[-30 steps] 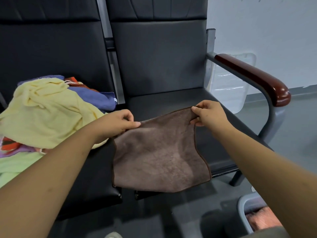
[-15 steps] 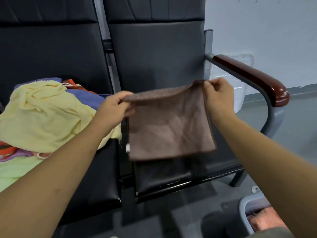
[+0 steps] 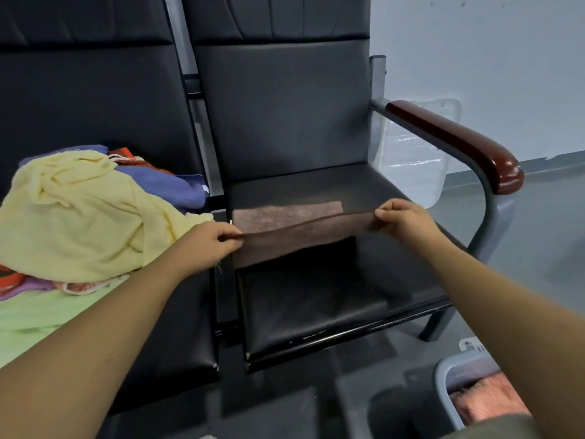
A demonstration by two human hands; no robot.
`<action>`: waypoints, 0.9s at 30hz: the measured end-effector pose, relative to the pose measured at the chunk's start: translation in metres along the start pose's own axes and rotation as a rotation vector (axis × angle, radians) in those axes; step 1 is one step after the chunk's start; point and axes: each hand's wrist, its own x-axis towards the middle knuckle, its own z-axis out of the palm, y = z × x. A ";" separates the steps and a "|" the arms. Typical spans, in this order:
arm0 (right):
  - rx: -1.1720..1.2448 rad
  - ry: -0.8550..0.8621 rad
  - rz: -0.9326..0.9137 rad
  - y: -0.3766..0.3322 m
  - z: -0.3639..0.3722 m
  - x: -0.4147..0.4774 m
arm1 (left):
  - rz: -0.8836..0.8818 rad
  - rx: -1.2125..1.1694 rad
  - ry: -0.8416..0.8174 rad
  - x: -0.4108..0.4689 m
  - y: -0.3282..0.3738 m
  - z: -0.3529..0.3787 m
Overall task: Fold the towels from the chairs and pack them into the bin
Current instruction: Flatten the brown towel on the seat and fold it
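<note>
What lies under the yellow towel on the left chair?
Edges of a blue towel, an orange patterned cloth and a green towel stick out. Anything else beneath the yellow towel is covered.

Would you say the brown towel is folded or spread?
Mid-fold: left hand and right hand pinch one towel edge above the rest.

We see a napped brown towel (image 3: 285,237) of soft cloth on a matt black leatherette seat (image 3: 316,299), a glossy dark wood armrest (image 3: 452,144) on a grey metal frame (image 3: 489,217), and a smooth plastic bin (image 3: 442,386).
</note>
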 end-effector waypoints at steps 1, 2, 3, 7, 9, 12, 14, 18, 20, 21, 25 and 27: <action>0.033 -0.045 0.062 0.008 -0.002 0.000 | -0.023 -0.051 -0.071 0.000 -0.001 0.001; 0.050 -0.067 0.111 0.014 -0.005 0.000 | -0.054 -0.123 -0.149 -0.001 0.000 0.002; 0.060 -0.078 0.151 0.017 -0.006 0.000 | -0.098 -0.206 -0.230 -0.004 0.004 0.004; 0.009 -0.163 0.304 0.021 -0.008 -0.002 | -0.360 -0.542 -0.483 -0.009 0.012 0.013; -0.080 -0.279 0.390 0.023 -0.008 -0.005 | -0.482 -0.620 -0.638 -0.012 0.017 0.014; -0.175 -0.376 0.464 0.026 -0.009 -0.009 | -0.519 -0.584 -0.773 -0.012 0.022 0.014; -0.190 -0.365 0.465 0.027 -0.009 -0.008 | -0.512 -0.525 -0.755 -0.011 0.022 0.015; -0.153 -0.249 0.335 0.025 0.004 -0.003 | -0.529 -0.432 -0.629 -0.010 0.010 0.012; -0.109 -0.171 0.254 0.024 0.016 0.002 | -0.543 -0.375 -0.571 -0.010 0.000 0.007; -0.110 -0.136 0.217 0.023 0.022 0.005 | -0.549 -0.353 -0.542 -0.010 -0.005 0.005; -0.133 -0.115 0.179 0.023 0.044 0.010 | -0.571 -0.233 -0.335 -0.011 -0.020 0.009; -0.210 -0.178 0.187 0.030 0.049 0.009 | -0.586 -0.185 -0.233 -0.009 -0.025 0.015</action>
